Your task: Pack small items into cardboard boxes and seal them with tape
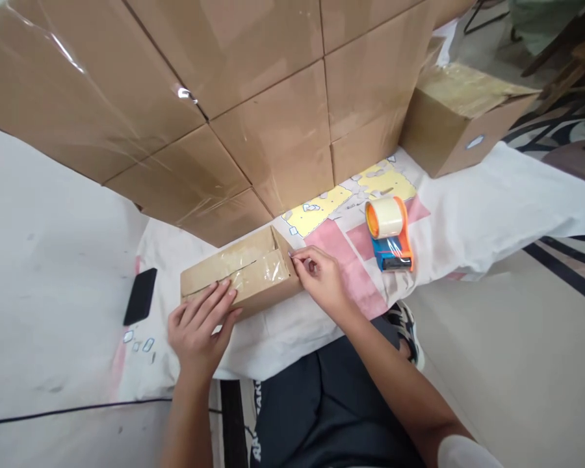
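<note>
A small cardboard box [253, 263] lies on the cloth in front of me, a seam running along its top and shiny clear tape near its right end. My left hand [197, 328] rests on its front left part, fingers stretched over the top. At the right end, my right hand [322, 276] has thumb and forefinger pinched together against the box's edge. Whatever is between those fingertips is too small to make out. To the right of that hand sits a blue and orange tape dispenser [390, 234] with a roll of tape.
Behind the small box rises a wall of stacked cardboard boxes [273, 136]. Another taped box [461, 120] stands at the back right. A black phone [140, 297] lies left on the patterned cloth [273, 341]. A dark cable [78, 409] crosses the lower left.
</note>
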### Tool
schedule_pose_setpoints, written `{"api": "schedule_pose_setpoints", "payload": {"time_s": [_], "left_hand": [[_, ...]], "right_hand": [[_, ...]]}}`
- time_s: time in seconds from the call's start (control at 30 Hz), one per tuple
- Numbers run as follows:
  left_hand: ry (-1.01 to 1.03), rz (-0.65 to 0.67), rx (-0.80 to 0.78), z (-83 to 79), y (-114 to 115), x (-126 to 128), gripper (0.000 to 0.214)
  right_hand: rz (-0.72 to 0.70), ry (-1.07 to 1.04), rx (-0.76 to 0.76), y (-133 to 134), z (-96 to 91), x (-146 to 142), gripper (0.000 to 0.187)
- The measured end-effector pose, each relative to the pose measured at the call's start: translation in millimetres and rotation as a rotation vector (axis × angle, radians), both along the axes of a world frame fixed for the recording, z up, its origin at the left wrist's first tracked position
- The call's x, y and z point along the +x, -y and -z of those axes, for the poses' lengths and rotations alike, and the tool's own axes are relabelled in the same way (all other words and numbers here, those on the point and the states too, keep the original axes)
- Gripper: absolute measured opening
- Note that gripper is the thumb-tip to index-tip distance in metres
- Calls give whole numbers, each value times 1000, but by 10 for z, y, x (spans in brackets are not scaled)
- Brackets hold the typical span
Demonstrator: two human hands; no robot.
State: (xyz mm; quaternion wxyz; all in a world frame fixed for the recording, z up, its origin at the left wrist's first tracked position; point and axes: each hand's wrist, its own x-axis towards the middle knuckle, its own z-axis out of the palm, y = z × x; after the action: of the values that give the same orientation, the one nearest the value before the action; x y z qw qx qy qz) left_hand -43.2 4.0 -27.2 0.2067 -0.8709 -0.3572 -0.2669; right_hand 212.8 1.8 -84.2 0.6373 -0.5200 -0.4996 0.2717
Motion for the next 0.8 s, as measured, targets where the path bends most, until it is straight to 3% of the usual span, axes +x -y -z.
{"api": "schedule_pose_setpoints", "payload": {"time_s": [0.53, 0.8], "left_hand": [[-7, 6, -15, 9, -8, -20, 46], [-7, 22, -29, 0, -28, -28, 44]], "right_hand": [[-23, -32, 29, -4, 128, -1, 16], [-192, -16, 18, 64, 121, 122, 29]]}}
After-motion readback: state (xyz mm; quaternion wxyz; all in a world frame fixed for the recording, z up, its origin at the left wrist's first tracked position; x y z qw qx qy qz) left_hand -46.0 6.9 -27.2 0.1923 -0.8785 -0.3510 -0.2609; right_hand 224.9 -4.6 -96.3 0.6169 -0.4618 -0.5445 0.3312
